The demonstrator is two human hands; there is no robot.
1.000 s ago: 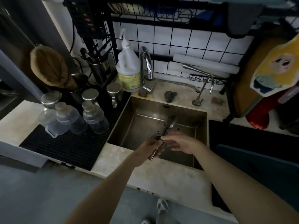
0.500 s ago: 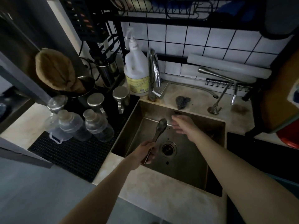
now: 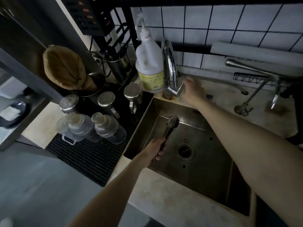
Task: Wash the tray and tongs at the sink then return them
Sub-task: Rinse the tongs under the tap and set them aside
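My left hand [image 3: 155, 149] grips the handle end of the metal tongs [image 3: 170, 128], which point up and away over the steel sink [image 3: 213, 182], their tips closed together. My right hand [image 3: 192, 91] reaches to the back of the sink and rests its fingers on the lever [image 3: 178, 90] of the chrome faucet [image 3: 169, 68]. No water shows from the spout. No tray is in view.
A white soap bottle [image 3: 150, 63] stands left of the faucet. Glass jars and metal-lidded containers [image 3: 91, 126] crowd a black mat [image 3: 88, 156] left of the sink. A second thin tap [image 3: 255, 94] and wire rack sit at the back right. The drain [image 3: 186, 150] is open.
My right hand has left the tongs and moved up and back to the faucet lever. My left hand keeps the tongs over the sink; the view has moved closer.
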